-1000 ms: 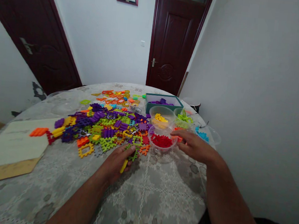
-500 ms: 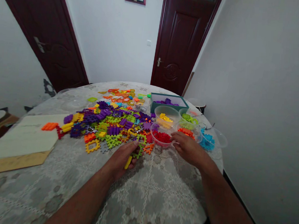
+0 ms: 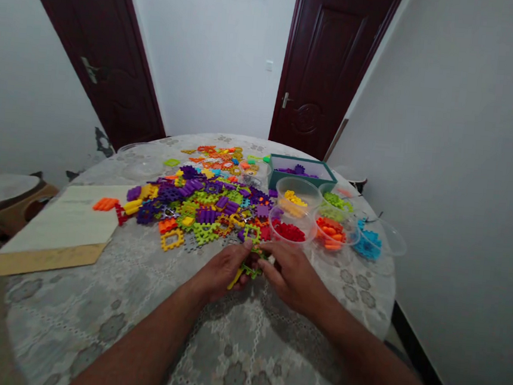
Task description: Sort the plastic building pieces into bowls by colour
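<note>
My left hand (image 3: pixel 226 266) is closed around green toothed building pieces (image 3: pixel 252 271) and a yellow piece (image 3: pixel 235 279) that sticks out below the thumb. My right hand (image 3: pixel 294 275) has its curled fingertips at the right side of the same green pieces. The fingers partly hide where they meet. Just beyond both hands lies a heap of interlocking plastic pieces (image 3: pixel 206 231) in purple, green, orange and yellow. A clear bowl of red pieces (image 3: pixel 289 232) stands beyond my right hand, beside a bowl of orange pieces (image 3: pixel 331 230).
Further back are bowls of yellow pieces (image 3: pixel 295 199) and lime-green pieces (image 3: pixel 337 201), and a box (image 3: pixel 302 183) holding purple ones. Blue pieces (image 3: pixel 369 244) lie in a container at the right. Cardboard with paper (image 3: pixel 61 217) lies at the left on the patterned tablecloth (image 3: pixel 234 346).
My right hand has moved left and nearer, from the rim of the red-piece bowl to the pieces in my left hand. My view has tilted down and shifted left.
</note>
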Available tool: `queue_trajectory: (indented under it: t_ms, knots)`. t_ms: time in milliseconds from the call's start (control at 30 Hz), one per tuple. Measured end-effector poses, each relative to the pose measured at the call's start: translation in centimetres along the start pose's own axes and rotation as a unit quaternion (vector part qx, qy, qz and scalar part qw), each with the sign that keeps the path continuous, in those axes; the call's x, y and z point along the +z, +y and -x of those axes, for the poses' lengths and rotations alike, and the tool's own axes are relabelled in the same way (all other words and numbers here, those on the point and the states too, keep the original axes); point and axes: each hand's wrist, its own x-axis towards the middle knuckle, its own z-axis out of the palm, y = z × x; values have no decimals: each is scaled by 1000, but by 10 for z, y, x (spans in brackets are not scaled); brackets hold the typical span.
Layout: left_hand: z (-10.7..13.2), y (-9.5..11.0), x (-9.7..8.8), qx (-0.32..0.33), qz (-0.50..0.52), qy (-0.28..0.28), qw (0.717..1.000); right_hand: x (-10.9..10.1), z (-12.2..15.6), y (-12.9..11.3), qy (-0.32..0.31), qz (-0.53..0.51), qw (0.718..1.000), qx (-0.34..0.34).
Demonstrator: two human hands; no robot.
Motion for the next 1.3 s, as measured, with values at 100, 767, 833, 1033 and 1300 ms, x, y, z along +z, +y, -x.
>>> queue_trajectory:
  t_ms: [100, 767, 833, 1033, 1300]
  knots:
    - [2, 0, 1, 23, -57, -8, 998, 5, -2, -4, -9, -59, 997, 50]
    - [6, 7, -1, 39, 77, -32, 996, -116, -23, 187, 413, -166, 857, 261]
    - [3, 7, -3, 56, 57, -13, 997, -113, -22, 181, 407, -165, 863, 249]
    - [-2, 8, -6, 59, 50, 52, 996, -100, -20, 139, 343, -175, 892, 238]
    - [-1, 6, -3, 78, 70, 58, 993, -56, -15, 48, 113, -152, 972, 137]
